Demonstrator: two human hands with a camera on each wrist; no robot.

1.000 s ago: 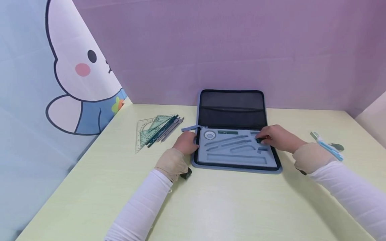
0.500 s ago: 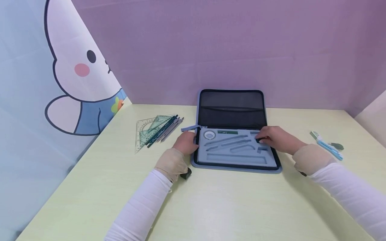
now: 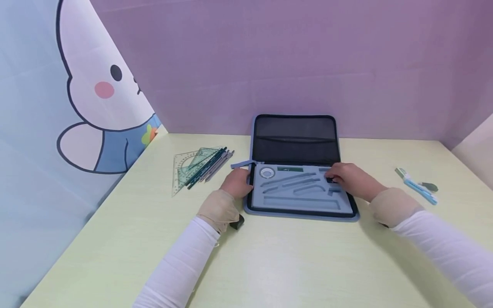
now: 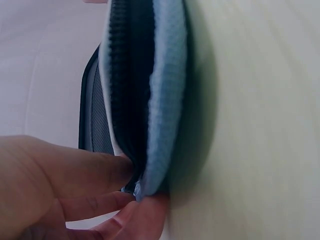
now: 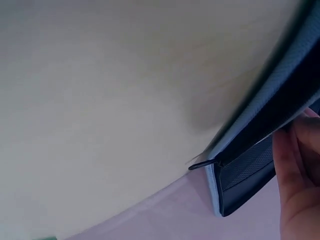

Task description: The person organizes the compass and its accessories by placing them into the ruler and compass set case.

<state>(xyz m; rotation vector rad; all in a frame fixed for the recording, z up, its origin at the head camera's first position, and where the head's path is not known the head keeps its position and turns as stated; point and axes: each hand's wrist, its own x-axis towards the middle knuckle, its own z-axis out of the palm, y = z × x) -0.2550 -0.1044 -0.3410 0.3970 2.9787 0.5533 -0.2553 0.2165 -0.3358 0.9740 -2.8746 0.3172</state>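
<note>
Wht slvs [image 3: 179, 262], beige wrist cuffs [image 3: 218, 209], blk block [image 3: 237, 222] at L wrist

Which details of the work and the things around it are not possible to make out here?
Head view: full shape of the dark object, partly covered by the right hand.
Head view: any marking on the green strip, too small.
Right wrist view: the green thing, cut off by the bottom edge.

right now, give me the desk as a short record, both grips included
left grip: holds the case's left edge
right grip: pinches small dark item at tray's right side
case: open, lid raised
tray: white dial, green strip, several empty slots
left of case: pencil-like sticks partly over transparent triangles
right of case: light-blue tool, green-white block, dark green item
</note>
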